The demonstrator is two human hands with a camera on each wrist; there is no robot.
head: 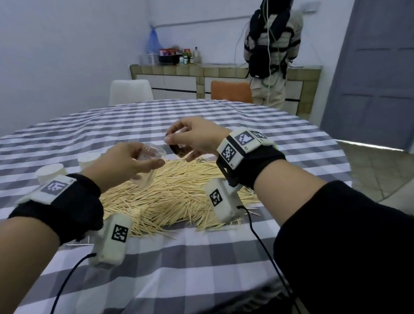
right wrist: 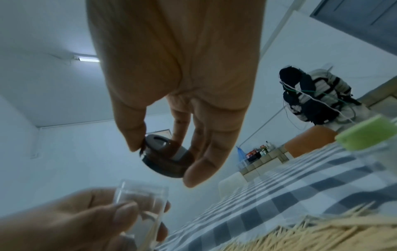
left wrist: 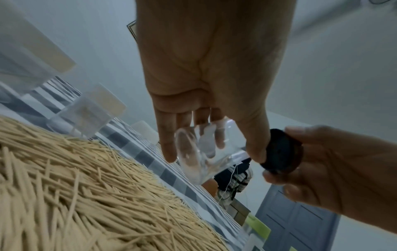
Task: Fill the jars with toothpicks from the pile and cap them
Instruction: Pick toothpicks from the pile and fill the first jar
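My left hand [head: 130, 161] grips a clear empty jar [head: 151, 157] tilted on its side above the toothpick pile [head: 174, 198]; the same jar [left wrist: 201, 152] shows between fingers and thumb in the left wrist view. My right hand [head: 194, 137] holds a dark round cap [head: 177, 148] just right of the jar mouth, a small gap apart. The cap [right wrist: 165, 158] sits pinched between thumb and fingers in the right wrist view, above the jar [right wrist: 141, 203]. In the left wrist view the cap [left wrist: 283, 152] is beside my left thumb.
Two capped jars with pale lids [head: 50, 172] [head: 88, 159] stand left of the pile on the checked tablecloth [head: 161, 275]. A jar with a green lid [right wrist: 365, 134] stands at the right. A person [head: 271, 47] stands at the far counter, with two chairs behind the table.
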